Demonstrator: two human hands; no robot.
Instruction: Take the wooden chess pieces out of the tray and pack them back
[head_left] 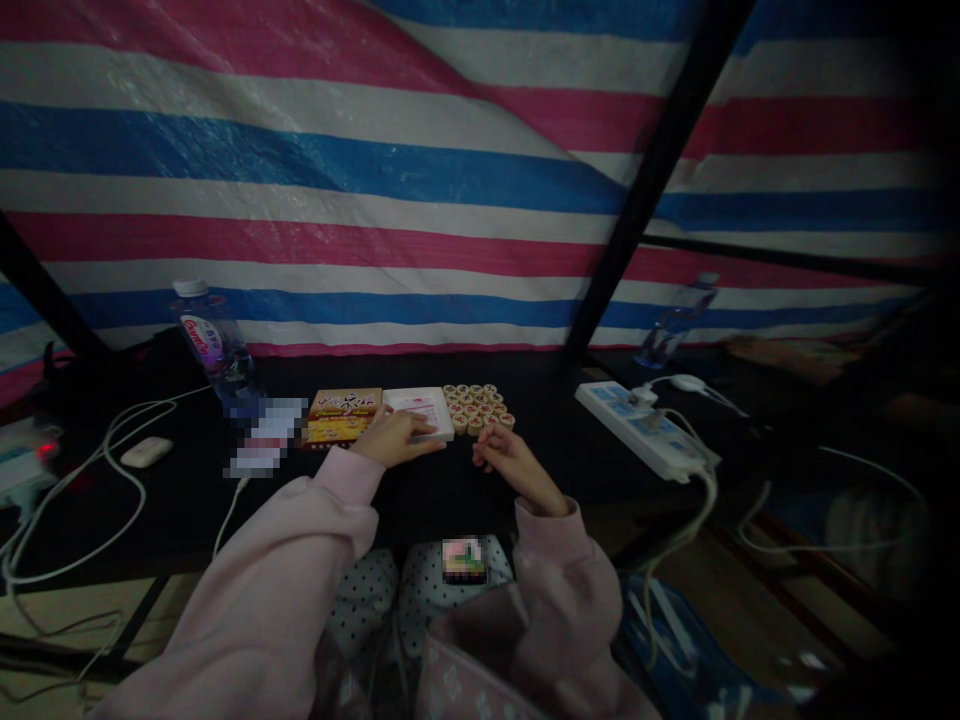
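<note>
My left hand (397, 438) rests over the near left part of a shallow white box (448, 430), fingers stretched out and touching it. Inside the box lies a white sheet or lining with pink print (426, 405). Just right of the box stand several round wooden Chinese chess pieces (472, 408), packed in rows with marked faces up. At their near edge is my right hand (514, 465), its fingers curled together; whether anything is between the fingertips is too small to see. A brown and yellow printed game box (337, 415) sits left of the white box, partly behind my left hand.
A phone (268, 438) on a cable, a white earbud-like case (147, 452) and a water bottle (214, 345) are on the left. A power strip (637, 430) with plugs and cables lies right, with another bottle (675, 320) behind it. A striped tarp (375, 180) hangs behind the black table (420, 500).
</note>
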